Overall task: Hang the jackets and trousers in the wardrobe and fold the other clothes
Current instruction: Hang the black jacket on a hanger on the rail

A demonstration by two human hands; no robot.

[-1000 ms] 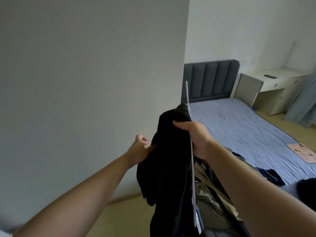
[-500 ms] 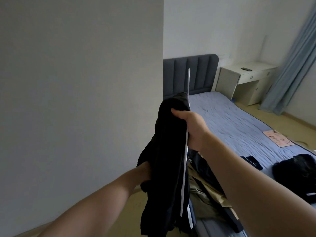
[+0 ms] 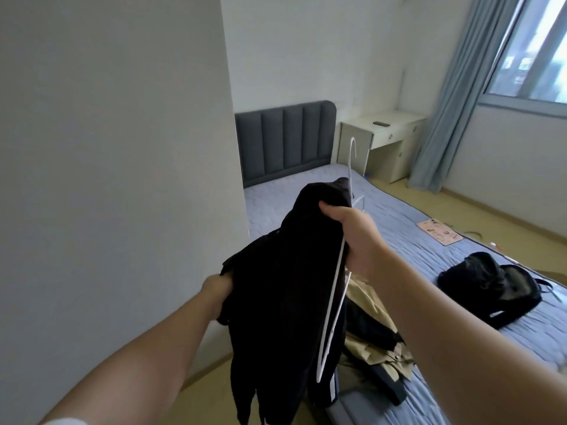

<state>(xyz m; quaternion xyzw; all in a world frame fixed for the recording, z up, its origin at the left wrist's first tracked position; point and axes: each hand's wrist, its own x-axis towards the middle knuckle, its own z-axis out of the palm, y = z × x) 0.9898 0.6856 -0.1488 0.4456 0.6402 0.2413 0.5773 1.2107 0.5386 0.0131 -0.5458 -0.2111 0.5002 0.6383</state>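
Note:
A black garment (image 3: 285, 289) hangs in front of me over a white wire hanger (image 3: 333, 305), whose hook (image 3: 352, 151) points up. My right hand (image 3: 352, 237) grips the top of the garment together with the hanger. My left hand (image 3: 216, 294) holds the garment's left edge lower down, its fingers hidden in the cloth. Behind the garment, a pile of beige and dark clothes (image 3: 377, 338) lies on the near end of the bed (image 3: 399, 228).
A large white panel (image 3: 116, 179) fills the left side. A black bag (image 3: 491, 286) and a pink sheet (image 3: 438, 233) lie on the bed. A grey headboard (image 3: 285, 139), white desk (image 3: 380, 139), blue curtain (image 3: 460, 96) and window stand beyond.
The view has swung right, showing the window and the bag. My left hand dropped from beside the garment's upper part to grip its lower left edge. My right hand kept its hold.

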